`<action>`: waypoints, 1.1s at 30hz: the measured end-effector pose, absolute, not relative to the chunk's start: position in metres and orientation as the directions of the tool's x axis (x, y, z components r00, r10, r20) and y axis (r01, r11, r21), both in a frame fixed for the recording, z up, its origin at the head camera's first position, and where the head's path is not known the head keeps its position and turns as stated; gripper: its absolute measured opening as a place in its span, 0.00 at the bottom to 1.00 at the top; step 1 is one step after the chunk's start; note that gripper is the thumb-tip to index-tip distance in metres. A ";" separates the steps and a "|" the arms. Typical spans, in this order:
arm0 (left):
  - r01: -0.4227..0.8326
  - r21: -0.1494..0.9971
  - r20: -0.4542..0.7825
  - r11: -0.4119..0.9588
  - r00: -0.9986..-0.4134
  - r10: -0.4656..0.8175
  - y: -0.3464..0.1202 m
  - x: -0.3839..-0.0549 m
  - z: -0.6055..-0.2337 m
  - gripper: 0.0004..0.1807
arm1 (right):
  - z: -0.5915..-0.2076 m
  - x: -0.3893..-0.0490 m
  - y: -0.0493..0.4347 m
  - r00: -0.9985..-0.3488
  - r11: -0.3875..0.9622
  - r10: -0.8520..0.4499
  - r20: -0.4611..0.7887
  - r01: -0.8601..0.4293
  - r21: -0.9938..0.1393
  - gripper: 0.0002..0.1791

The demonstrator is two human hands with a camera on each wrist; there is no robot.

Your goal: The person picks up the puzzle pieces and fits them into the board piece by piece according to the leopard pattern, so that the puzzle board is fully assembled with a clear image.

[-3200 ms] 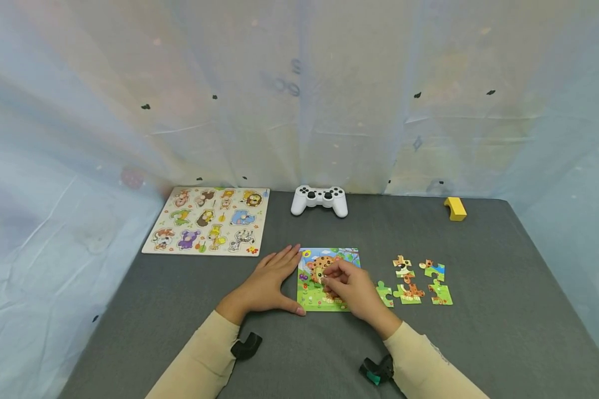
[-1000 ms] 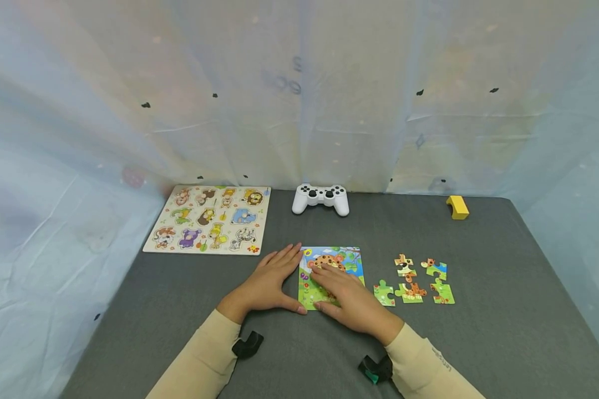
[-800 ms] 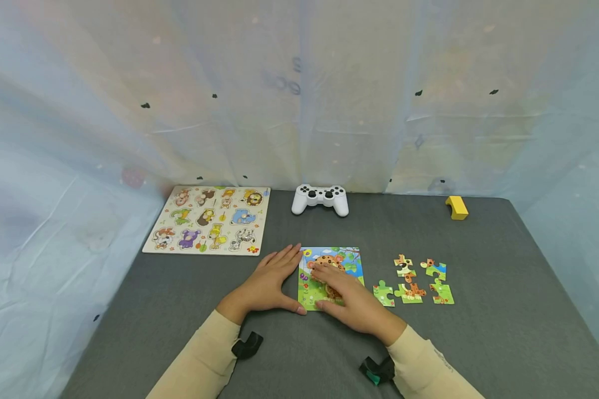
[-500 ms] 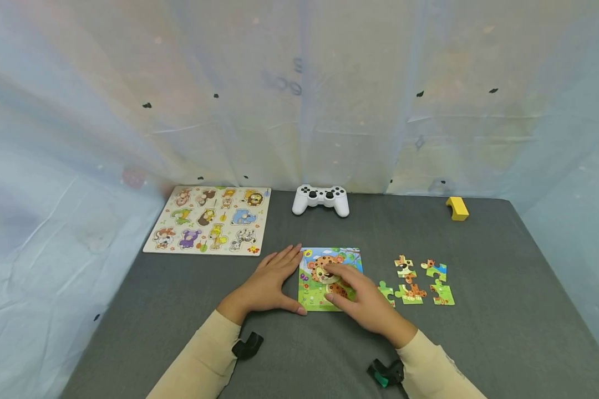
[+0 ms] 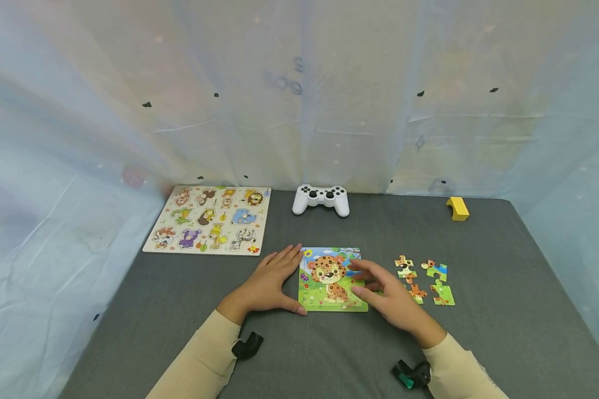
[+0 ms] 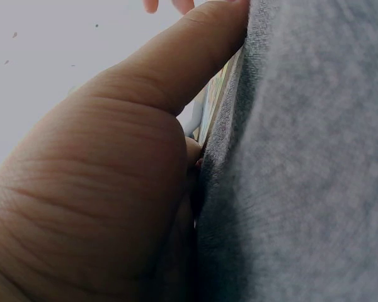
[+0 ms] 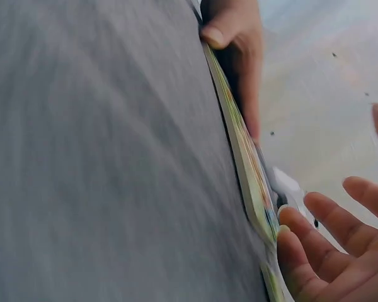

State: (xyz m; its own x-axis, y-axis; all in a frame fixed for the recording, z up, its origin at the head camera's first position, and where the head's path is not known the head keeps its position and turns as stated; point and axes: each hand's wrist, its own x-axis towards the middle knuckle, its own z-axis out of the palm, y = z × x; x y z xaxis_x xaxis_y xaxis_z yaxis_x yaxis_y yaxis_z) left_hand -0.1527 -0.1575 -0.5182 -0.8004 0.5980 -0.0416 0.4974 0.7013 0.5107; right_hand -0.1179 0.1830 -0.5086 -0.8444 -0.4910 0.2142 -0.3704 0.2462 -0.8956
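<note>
Left hand (image 5: pixel 263 285): spread flat on the table (image 5: pixel 284 360), straight fingers along the puzzle's left edge, thumb at its near left corner. Right hand (image 5: pixel 390 299): fingers and thumb apart, over the puzzle's right edge, nothing visible in the grasp. Can't tell if its fingertips touch. Hands well apart, one each side.

Puzzle (image 5: pixel 328 281), leopard picture, lies flat between them. Near square, so no real long axis; edges run roughly square to the person.

Key relation: loose pieces (image 5: pixel 443 292) sit right of the puzzle, just beyond the right hand. Right hand is much nearer; left has the whole puzzle in between. Right hand partly hides the nearest of them.

Farther out: controller (image 5: pixel 321 200) beyond the puzzle, animal board (image 5: pixel 207 221) far left, yellow block (image 5: pixel 458 209) far right.
</note>
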 end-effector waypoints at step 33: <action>0.489 0.518 -0.047 0.702 -0.803 0.594 -0.159 -0.153 -0.521 0.76 | -0.519 -0.140 0.293 -0.947 0.422 -0.209 0.243 -0.312 -0.851 0.29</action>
State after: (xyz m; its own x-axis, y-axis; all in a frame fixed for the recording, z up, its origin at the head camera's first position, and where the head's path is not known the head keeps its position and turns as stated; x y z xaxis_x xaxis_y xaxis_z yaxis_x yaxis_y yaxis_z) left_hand -0.1534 -0.1589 -0.5209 -0.8032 0.5939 -0.0465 0.4888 0.7017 0.5184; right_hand -0.1395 0.2925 -0.5187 -0.9472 -0.2094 0.2428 -0.3116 0.4224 -0.8512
